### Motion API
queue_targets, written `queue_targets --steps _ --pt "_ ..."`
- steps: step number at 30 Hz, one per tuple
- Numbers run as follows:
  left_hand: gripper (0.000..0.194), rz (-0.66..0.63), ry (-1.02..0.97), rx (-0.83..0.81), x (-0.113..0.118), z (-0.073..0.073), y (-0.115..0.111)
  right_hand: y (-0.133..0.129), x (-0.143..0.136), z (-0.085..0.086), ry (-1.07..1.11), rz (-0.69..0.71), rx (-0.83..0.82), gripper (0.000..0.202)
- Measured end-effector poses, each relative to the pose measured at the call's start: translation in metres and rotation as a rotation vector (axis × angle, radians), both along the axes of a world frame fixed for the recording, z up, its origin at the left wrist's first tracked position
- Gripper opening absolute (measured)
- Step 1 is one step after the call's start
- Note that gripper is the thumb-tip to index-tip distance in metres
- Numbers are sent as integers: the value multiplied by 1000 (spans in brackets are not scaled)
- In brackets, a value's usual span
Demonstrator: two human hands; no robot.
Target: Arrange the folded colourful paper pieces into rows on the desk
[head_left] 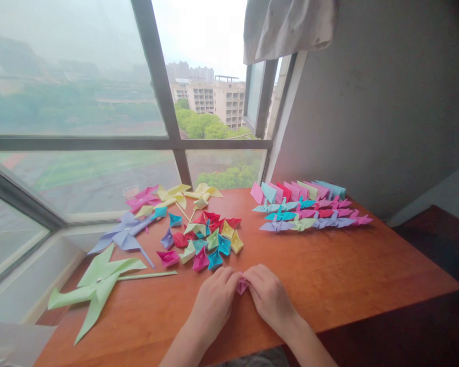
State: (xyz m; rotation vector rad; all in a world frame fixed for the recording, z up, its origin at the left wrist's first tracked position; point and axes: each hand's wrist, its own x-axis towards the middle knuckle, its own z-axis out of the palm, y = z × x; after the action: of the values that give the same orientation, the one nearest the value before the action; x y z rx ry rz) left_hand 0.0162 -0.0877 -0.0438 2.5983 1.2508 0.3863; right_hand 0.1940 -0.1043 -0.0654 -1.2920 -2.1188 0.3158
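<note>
Between my two hands, just above the wooden table (313, 270), is a small piece of folded pink paper (242, 287). My left hand (218, 293) pinches its left side, and my right hand (266, 293) pinches its right side. Fingers cover most of the paper, so its full shape is hidden. Close beyond my left hand lie several small folded paper boats, among them a blue boat (214, 259), a magenta boat (201, 260) and a yellow boat (236, 242).
Paper pinwheels lie at the left, including a green pinwheel (98, 282) and a lavender pinwheel (126, 232). Rows of folded paper cranes (304, 223) stand at the back right, with flat folded pieces (290, 191) behind them. A window (218, 145) borders the table's far side.
</note>
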Motion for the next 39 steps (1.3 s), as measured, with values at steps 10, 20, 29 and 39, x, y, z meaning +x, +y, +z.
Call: queue_targets --steps 10,20,29,39 --pt "28 9 -16 -26 1 0 1 -2 4 -1 -7 -10 6 19" --pt "22 -23 -182 0 -4 3 1 -6 13 -1 -21 -73 151 23" --pt "19 80 -323 83 -8 6 1 -14 38 4 8 -129 155 20" --pt "21 91 -259 35 -7 10 0 -16 56 -3 13 -215 148 22"
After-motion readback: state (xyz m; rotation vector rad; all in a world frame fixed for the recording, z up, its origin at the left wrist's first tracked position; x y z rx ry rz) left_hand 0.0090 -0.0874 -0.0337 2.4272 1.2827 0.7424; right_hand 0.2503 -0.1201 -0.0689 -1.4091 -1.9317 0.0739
